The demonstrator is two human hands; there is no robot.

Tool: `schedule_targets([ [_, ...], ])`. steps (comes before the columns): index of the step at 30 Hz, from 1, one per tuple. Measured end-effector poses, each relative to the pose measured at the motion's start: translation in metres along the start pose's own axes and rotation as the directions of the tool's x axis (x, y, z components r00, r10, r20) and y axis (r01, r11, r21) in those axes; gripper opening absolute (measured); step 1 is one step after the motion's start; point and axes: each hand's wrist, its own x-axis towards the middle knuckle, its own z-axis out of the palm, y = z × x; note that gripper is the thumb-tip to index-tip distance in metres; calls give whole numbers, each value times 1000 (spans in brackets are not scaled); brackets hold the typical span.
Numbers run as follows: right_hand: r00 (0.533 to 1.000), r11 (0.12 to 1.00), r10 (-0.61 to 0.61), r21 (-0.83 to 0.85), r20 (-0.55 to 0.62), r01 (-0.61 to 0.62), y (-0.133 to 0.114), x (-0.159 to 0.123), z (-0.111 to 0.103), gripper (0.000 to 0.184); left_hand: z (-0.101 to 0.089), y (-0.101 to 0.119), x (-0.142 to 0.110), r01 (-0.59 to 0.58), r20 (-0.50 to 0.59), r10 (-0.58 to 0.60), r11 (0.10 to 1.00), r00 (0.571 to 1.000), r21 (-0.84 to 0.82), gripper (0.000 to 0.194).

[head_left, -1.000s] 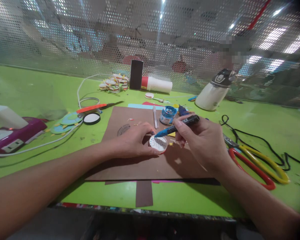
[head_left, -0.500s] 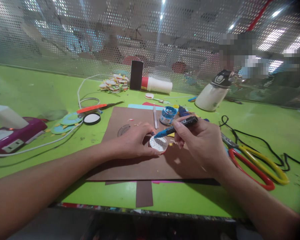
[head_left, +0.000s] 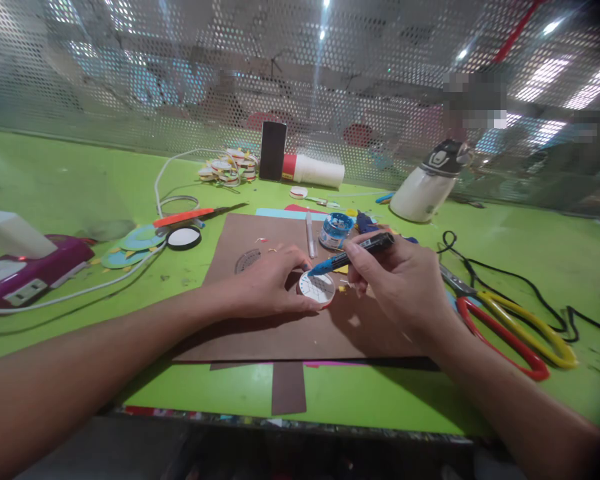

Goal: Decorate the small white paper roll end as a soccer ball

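My left hand pinches a small white paper disc with marks round its rim, holding it down on a brown sheet on the green table. My right hand grips a black marker with a blue tip. The tip touches the disc's upper left edge, near my left fingertips.
A round blue-and-white pot and a white pen lie just beyond the disc. Red and yellow scissors and a black cord lie on the right. A white bottle stands behind. On the left are a purple device, a white cable and paper discs.
The marker tip has shifted very slightly along the disc's edge. Both hands stay in nearly the same place.
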Motion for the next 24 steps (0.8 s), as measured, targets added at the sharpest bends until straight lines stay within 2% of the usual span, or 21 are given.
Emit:
schedule_targets([
  [24, 999, 999, -42, -13, 5, 42, 1, 0, 2, 20, 1, 0, 1, 17, -3, -17, 1000, 1000, 1, 50],
])
